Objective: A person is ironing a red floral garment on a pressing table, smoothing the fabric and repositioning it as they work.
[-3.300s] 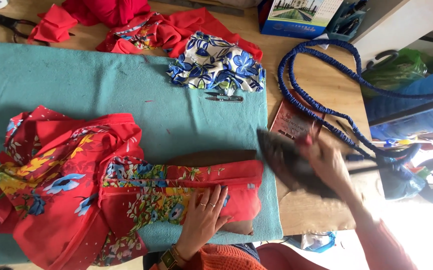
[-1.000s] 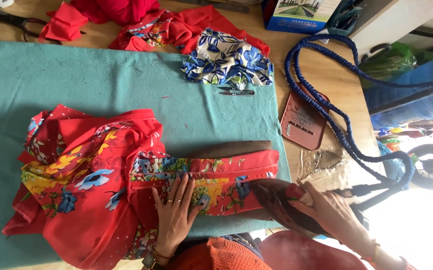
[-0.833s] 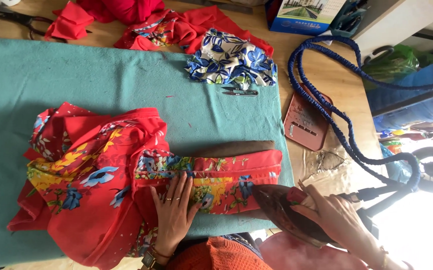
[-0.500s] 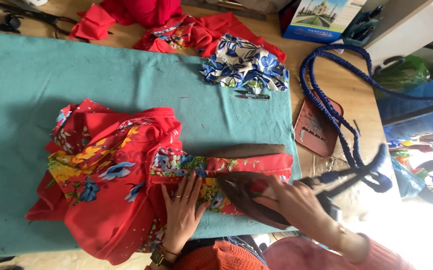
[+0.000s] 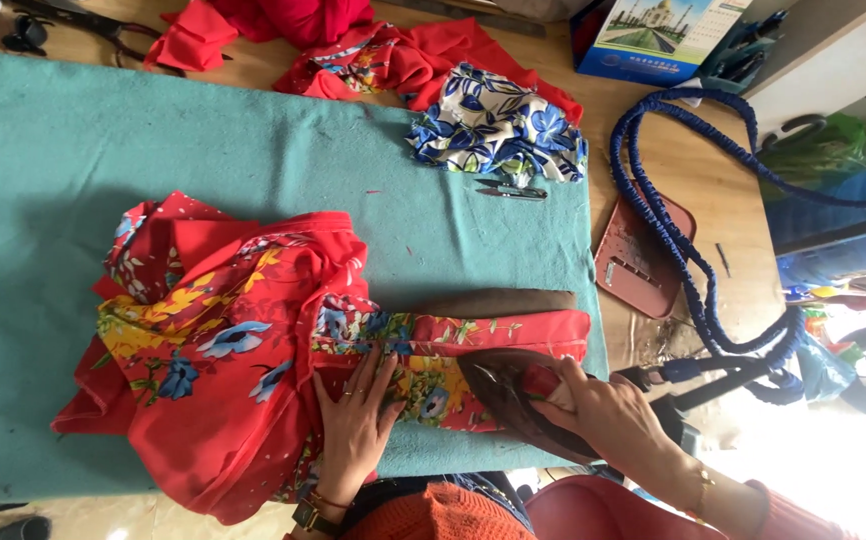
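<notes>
Wood table (image 5: 713,215) w/ big green cloth (image 5: 203,130) on top; bright light at bottom right

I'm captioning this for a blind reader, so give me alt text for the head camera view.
A person presses a dark iron with the right hand onto a strip of red floral fabric, the left hand flat on it, on a teal padded table. A blue cord loops at right.

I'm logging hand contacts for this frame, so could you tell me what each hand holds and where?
The right hand grips the dark iron by its top handle. The left hand holds nothing; it presses flat on the red floral fabric.
</notes>
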